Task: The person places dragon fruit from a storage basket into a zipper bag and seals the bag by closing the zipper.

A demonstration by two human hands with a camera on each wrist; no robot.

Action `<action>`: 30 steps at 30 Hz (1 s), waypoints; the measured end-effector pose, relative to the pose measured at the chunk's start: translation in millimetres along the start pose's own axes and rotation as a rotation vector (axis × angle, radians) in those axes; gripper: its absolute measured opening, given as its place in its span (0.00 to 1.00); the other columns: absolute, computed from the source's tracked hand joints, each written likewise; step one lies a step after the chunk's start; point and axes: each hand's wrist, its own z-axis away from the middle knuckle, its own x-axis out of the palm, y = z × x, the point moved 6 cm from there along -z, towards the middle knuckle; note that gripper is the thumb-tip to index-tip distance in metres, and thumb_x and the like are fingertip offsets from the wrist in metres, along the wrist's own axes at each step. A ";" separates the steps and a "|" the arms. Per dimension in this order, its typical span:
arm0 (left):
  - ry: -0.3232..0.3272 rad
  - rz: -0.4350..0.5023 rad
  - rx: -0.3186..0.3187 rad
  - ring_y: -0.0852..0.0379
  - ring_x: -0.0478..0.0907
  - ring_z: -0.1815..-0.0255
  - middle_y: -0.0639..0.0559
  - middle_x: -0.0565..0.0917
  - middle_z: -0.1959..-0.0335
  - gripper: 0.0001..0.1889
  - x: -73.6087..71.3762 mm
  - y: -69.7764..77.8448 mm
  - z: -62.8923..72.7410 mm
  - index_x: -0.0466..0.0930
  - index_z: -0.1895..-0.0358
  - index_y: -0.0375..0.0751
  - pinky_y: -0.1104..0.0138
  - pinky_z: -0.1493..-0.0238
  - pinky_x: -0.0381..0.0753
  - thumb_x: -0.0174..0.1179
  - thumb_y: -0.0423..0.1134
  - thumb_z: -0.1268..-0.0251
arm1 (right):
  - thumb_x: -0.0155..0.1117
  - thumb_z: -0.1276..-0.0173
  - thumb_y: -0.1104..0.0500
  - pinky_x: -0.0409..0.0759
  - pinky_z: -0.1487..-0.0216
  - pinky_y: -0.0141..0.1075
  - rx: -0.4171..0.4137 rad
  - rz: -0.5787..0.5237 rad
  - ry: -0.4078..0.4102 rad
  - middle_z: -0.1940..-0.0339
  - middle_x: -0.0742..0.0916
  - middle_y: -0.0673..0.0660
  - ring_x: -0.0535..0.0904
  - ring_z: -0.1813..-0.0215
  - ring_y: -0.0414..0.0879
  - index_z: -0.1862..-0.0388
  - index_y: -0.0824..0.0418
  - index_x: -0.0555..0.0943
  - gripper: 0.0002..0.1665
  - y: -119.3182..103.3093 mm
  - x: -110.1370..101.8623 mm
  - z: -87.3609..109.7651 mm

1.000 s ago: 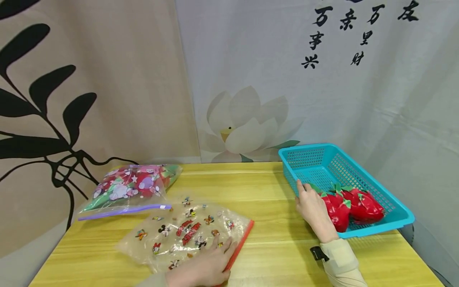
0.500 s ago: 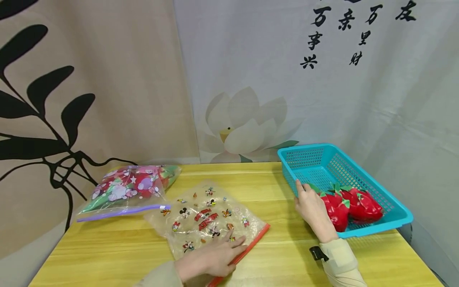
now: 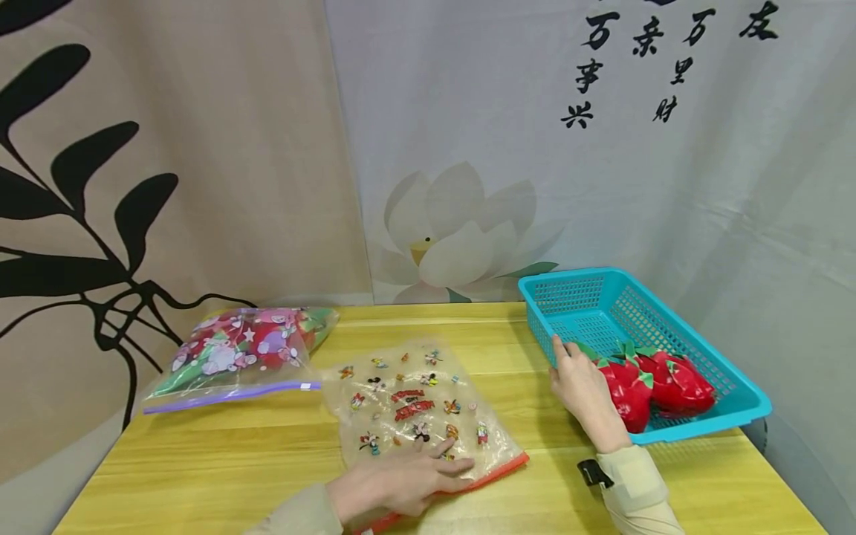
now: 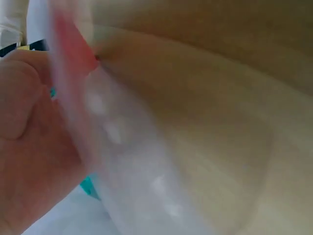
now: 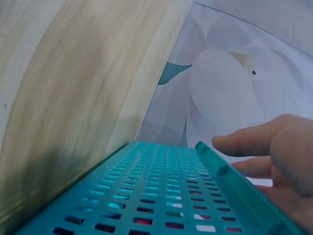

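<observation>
My left hand (image 3: 408, 479) lies with spread fingers on a clear zip bag (image 3: 374, 409) printed with small cartoon figures, near its red zip strip (image 3: 498, 472). In the left wrist view, blurred plastic of the bag rises close beside the hand (image 4: 34, 142). On the right, my right hand (image 3: 585, 390) rests over the near left rim of a blue perforated basket (image 3: 702, 371), with thumb and fingers extended. The right wrist view shows this hand (image 5: 288, 161) right at the rim. Inside the basket sit shiny red strawberry-like pieces with green leaves (image 3: 675, 383), partly hidden by the right hand.
A filled zip bag (image 3: 250, 349) with a purple strip and red and green contents lies at the back left. The wooden table (image 3: 428, 323) ends against a printed cloth backdrop (image 3: 461, 111). The basket reaches the table's right edge.
The printed bag has slid to the right and turned, its red strip swinging toward the front edge, with my left hand moving on it. My right hand and the basket have stayed put.
</observation>
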 end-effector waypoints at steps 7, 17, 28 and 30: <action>0.045 -0.022 -0.019 0.49 0.55 0.24 0.61 0.57 0.25 0.30 -0.3 -5.9 -0.1 0.59 0.31 0.72 0.45 0.30 0.63 0.53 0.40 0.34 | 0.65 0.41 0.67 0.80 0.77 0.46 -0.010 0.009 0.003 0.52 0.81 0.73 0.81 0.67 0.61 0.37 0.75 0.70 0.32 0.4 0.9 0.5; 0.139 0.019 -0.316 0.34 0.55 0.26 0.43 0.58 0.25 0.31 -3.3 -28.2 26.2 0.63 0.30 0.61 0.34 0.36 0.62 0.56 0.53 0.38 | 0.65 0.40 0.66 0.77 0.81 0.41 -0.002 -0.006 -0.016 0.51 0.81 0.73 0.80 0.70 0.59 0.36 0.74 0.69 0.33 1.5 1.7 -0.2; 0.257 0.158 -0.458 0.23 0.59 0.32 0.32 0.62 0.29 0.31 -2.8 -68.5 54.5 0.66 0.32 0.49 0.28 0.41 0.61 0.59 0.49 0.39 | 0.65 0.41 0.67 0.78 0.80 0.44 -0.012 0.000 0.007 0.52 0.81 0.73 0.80 0.69 0.60 0.37 0.75 0.70 0.32 0.3 -1.3 -0.4; 0.275 0.179 -0.435 0.25 0.59 0.32 0.32 0.62 0.29 0.30 -2.7 -76.3 53.0 0.65 0.31 0.45 0.31 0.39 0.62 0.56 0.49 0.36 | 0.65 0.41 0.67 0.79 0.79 0.45 -0.013 0.004 0.009 0.52 0.81 0.73 0.81 0.68 0.61 0.37 0.75 0.70 0.32 0.4 -0.2 -0.4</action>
